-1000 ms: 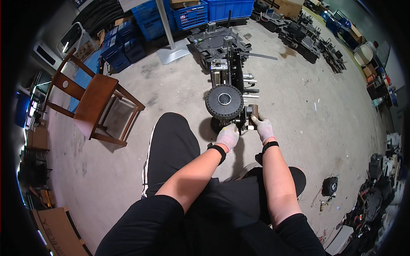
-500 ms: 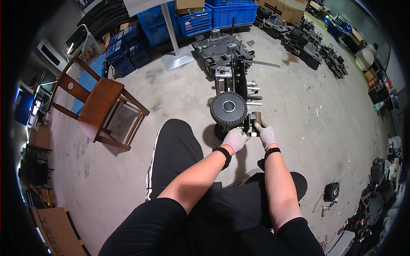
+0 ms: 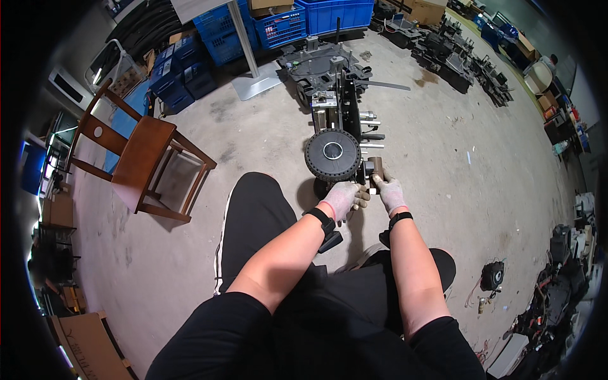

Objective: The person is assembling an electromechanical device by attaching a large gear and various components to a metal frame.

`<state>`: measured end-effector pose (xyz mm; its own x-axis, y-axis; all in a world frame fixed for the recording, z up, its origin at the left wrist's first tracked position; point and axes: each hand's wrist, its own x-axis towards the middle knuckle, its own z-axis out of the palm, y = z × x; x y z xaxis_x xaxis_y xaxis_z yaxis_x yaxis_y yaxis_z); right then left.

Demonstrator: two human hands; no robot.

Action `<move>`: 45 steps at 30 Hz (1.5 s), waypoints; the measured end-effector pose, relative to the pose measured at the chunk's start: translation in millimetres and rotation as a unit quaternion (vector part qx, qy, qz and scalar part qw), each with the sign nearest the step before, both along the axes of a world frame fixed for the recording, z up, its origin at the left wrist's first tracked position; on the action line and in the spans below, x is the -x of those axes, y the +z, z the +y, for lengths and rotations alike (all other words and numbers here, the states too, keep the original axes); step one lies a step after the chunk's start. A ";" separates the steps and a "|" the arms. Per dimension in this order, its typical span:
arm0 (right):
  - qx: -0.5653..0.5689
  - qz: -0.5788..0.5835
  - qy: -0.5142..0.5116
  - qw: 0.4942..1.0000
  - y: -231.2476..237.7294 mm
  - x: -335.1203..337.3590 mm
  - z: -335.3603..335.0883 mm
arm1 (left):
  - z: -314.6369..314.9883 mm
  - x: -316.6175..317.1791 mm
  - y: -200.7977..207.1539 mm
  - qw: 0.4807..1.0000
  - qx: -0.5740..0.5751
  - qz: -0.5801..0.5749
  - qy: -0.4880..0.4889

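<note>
A wheeled metal chassis stands on the floor before me, with a black wheel (image 3: 332,156) that has a pale hub on top. From its near right side sticks out a brown cylindrical part (image 3: 376,166), perhaps a motor. My right hand (image 3: 389,192), in a pale glove, is closed round the near end of this cylinder. My left hand (image 3: 345,198), gloved too, is just below the wheel with its fingers curled in. Whatever it may hold is too small to make out. Short metal rods (image 3: 371,123) jut from the chassis's right side.
A brown wooden chair (image 3: 142,158) stands at the left. Beyond the chassis are a dark round base assembly (image 3: 323,66), a metal table leg (image 3: 246,44) and blue crates (image 3: 335,18). More dismantled chassis (image 3: 446,54) lie far right; a small black part (image 3: 493,276) lies near right.
My left hand has drawn back slightly toward me and left, its fingers now curled clear of the chassis. My right hand stays at the brown cylinder. The whole view has shifted slightly.
</note>
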<state>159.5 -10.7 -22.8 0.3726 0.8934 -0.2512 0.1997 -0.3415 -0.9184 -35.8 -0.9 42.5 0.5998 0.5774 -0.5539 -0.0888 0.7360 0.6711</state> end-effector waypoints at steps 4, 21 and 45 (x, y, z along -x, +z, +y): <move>0.016 -0.102 0.025 0.994 6.3 2.7 -6.7 | -5.7 0.5 -1.4 0.999 0.035 0.036 -0.007; -0.003 -0.098 0.016 0.995 16.6 7.8 -8.4 | -11.7 -16.1 12.7 0.985 0.123 -0.003 0.122; -0.034 -0.206 0.008 0.978 64.2 10.2 9.6 | -24.1 -0.9 -4.8 0.986 -0.052 0.156 -0.025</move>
<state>149.3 -1.1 41.4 0.4154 0.9094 -0.0218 0.5625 -0.2757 -0.7795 -34.9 -25.0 37.6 0.4391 0.6144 -0.6555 0.1684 0.6604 0.7318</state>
